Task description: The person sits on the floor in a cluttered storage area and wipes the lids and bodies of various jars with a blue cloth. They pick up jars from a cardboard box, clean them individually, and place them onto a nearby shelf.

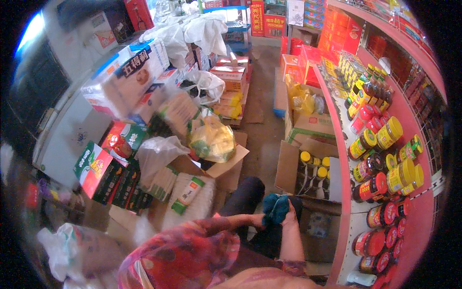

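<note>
A bunched dark teal cloth (275, 208) is held in both hands above my lap. My left hand (257, 220) grips its left side, the fingers partly hidden by the folds. On the other side, my right hand (291, 215) is closed around the cloth's right edge. Dark trousers (242, 198) show beneath and beside it. To the right of my knees stands an open carton (287, 168) with yellow-capped jars (322, 172) between its dividers.
Shelving on the right carries sauce jars (399, 176) and bottles (373, 87). At left are packaged noodles (188, 195), a yellow plastic bag (213, 139), a jar with a red label (120, 145) and stacked cartons (126, 77). An aisle floor (257, 86) runs away between the goods.
</note>
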Demonstrator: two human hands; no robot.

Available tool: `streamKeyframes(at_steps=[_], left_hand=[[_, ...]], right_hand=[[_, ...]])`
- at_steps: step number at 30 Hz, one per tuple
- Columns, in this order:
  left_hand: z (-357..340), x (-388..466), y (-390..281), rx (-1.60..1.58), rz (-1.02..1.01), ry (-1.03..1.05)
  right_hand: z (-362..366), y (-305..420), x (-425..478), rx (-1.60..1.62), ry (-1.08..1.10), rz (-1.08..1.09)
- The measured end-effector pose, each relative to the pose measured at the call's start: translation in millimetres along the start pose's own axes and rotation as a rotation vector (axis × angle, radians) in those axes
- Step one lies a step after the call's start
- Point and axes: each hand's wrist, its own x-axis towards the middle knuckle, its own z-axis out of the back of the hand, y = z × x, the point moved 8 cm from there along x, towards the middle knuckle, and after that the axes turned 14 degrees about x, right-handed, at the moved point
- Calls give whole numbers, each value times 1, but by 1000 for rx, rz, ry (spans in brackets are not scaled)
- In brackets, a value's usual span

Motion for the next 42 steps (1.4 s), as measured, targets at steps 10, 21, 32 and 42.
streamKeyframes(at_steps=[10,21,32,42], left_hand=[[0,-9,-24,108,-63,-90],[-7,-2,-9,87,-67,-83],[27,9,4,192,-75,-317],[31,-38,-87,-1221,130,-259]], right_hand=[[-8,-4,2,9,62,-59],[2,-5,4,-1,9,-58],[14,7,7,93,3,38],[-10,46,-30,-447,-212,822]])
